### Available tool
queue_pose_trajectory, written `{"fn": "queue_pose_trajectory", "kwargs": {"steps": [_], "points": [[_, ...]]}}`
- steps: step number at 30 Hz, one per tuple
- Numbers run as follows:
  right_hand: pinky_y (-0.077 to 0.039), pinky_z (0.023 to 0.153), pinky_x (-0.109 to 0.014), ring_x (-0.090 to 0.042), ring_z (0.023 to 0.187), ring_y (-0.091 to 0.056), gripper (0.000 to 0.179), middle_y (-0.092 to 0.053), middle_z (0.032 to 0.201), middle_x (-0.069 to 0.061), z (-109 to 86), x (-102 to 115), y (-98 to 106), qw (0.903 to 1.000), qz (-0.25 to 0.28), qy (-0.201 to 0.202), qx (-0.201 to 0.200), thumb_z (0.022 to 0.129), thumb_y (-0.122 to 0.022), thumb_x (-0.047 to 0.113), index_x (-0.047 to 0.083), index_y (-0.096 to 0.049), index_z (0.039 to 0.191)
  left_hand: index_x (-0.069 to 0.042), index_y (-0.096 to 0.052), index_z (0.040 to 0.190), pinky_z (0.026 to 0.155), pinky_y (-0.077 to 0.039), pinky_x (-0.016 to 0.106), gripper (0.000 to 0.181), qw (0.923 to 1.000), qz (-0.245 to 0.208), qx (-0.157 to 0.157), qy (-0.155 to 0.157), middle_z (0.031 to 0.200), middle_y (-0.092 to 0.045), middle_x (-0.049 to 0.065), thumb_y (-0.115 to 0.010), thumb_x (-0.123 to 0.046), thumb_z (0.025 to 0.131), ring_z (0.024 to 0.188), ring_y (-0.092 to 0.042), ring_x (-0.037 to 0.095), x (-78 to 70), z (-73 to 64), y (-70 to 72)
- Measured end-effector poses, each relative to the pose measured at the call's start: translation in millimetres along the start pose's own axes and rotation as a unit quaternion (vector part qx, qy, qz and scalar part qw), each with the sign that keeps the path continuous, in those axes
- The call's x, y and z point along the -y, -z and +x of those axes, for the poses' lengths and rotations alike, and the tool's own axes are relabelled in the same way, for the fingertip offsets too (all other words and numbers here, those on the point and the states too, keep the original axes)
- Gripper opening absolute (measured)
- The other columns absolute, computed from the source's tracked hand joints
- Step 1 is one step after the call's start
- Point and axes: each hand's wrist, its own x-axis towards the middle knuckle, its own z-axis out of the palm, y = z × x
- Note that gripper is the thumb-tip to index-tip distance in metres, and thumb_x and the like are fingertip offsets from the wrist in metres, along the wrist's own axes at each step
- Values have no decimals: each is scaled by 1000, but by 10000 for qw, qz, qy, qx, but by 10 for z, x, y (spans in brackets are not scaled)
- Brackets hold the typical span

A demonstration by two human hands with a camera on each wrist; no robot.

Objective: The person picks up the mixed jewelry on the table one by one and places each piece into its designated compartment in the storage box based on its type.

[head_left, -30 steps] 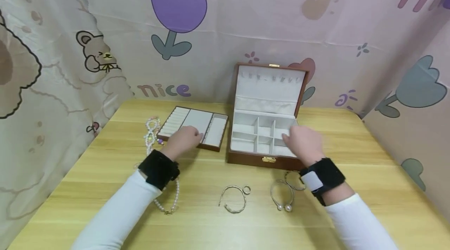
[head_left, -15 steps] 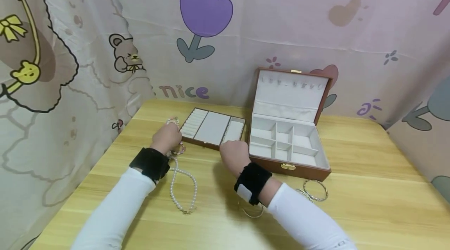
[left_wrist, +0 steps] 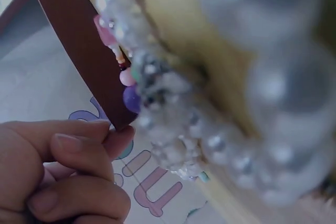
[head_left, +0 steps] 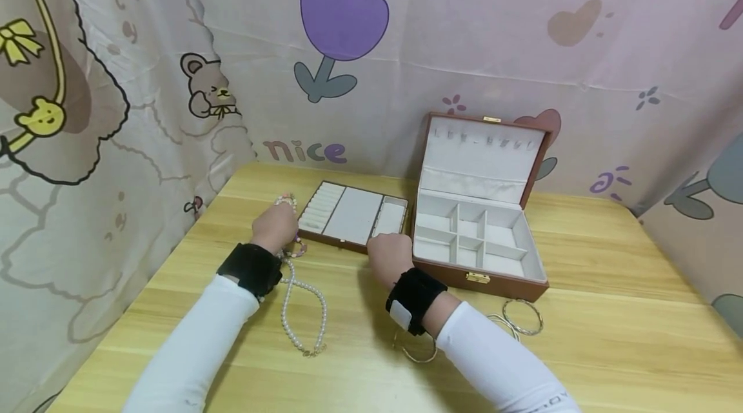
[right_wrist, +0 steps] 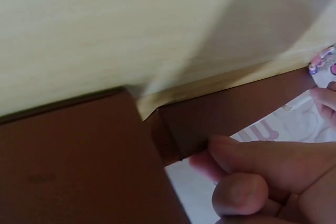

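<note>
In the head view a shallow brown tray (head_left: pixel 353 211) with a ring-roll section and pale compartments lies on the table. My left hand (head_left: pixel 275 227) is at its left front corner; the left wrist view shows thumb and finger pinching the corner of the tray (left_wrist: pixel 79 51). At the right front corner, my right hand (head_left: pixel 390 259) pinches the tray edge (right_wrist: pixel 231 111), as the right wrist view shows. A pearl necklace (head_left: pixel 324 313) and colourful beaded jewellery (head_left: pixel 300 249) lie by my left hand, partly hidden beneath it.
Right of the tray stands an open brown jewellery box (head_left: pixel 444 274), its lid raised and its inside divided into several compartments. An open bangle (head_left: pixel 426 360) lies partly behind my right wrist. Another bangle (head_left: pixel 540 315) lies before the box. A printed curtain (head_left: pixel 453 26) hangs behind.
My right hand has moved left from the jewellery box to the tray's right corner. My left hand has gone to its left corner. The head view has turned left; the last half second shows little movement.
</note>
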Motion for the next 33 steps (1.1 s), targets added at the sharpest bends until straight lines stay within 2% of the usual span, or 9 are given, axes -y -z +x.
{"fn": "queue_pose_trajectory", "kwargs": {"steps": [5, 12, 18, 23, 33], "points": [[-31, 39, -23, -7, 45, -38, 41, -42, 49, 6, -18, -16, -35, 10000, -32, 11, -34, 85, -60, 12, 15, -42, 48, 0, -58, 88, 48, -39, 28, 12, 9999, -2, -45, -131, 72, -55, 10, -50, -8, 86, 57, -52, 19, 1, -51, -21], [-21, 40, -22, -7, 45, -28, 43, -32, 48, 6, -75, -26, -41, 9994, -323, 138, 24, 86, -58, 11, 15, -39, 47, -6, -55, 70, 44, -38, 27, 13, 9993, 123, 146, -323, 62, -55, 5, -53, -10, 83, 51, -52, 15, 12, -152, -28], [-17, 42, -22, -8, 45, -23, 45, -24, 47, 5, -119, -24, -62, 9981, -569, 231, 34, 86, -58, 11, 16, -35, 48, -6, -53, 69, 45, -38, 28, 13, 9992, 119, 227, -315, 62, -53, 5, -53, -10, 82, 54, -52, 17, -14, -207, -29], [-18, 42, -22, -8, 45, -22, 46, -23, 46, 5, -146, -37, -63, 9972, -679, 297, 36, 87, -58, 12, 16, -34, 48, -7, -51, 68, 46, -38, 27, 15, 9989, 141, 312, -310, 61, -50, 4, -53, -10, 83, 53, -52, 16, -35, -220, -50], [-16, 42, -22, -9, 46, -20, 49, -20, 47, 5, -156, -73, -17, 9976, -628, 263, 84, 88, -56, 11, 16, -28, 48, -5, -54, 72, 47, -38, 26, 16, 9986, 205, 414, -263, 64, -52, 6, -49, -7, 87, 55, -53, 17, -69, -236, -32]]}}
